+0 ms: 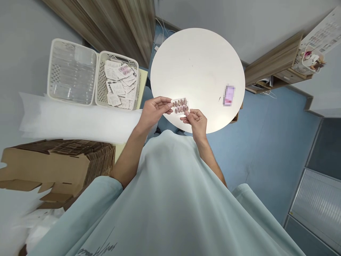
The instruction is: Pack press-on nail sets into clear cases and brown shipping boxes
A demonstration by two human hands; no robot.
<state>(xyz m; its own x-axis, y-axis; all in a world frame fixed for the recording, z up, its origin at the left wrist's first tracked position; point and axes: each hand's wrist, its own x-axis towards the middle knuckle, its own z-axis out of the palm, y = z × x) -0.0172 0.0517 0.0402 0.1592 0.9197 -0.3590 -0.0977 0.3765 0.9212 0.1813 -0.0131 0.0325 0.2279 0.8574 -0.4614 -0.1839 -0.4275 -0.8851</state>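
A small card of press-on nails is held up over the near edge of the round white table. Two rows of brownish-pink patterned nails face up on it. My left hand pinches its left edge between thumb and fingers. At the lower right corner, my right hand grips it with the thumb on top. The fingers under the card are partly hidden. Farther right on the table lies a blurred pinkish-purple item, apart from both hands.
To the left stand a white basket of clear plastic cases and a basket of printed cards. White translucent sheets and stacked flat cardboard boxes lie nearer. A wooden shelf with a small basket is at right.
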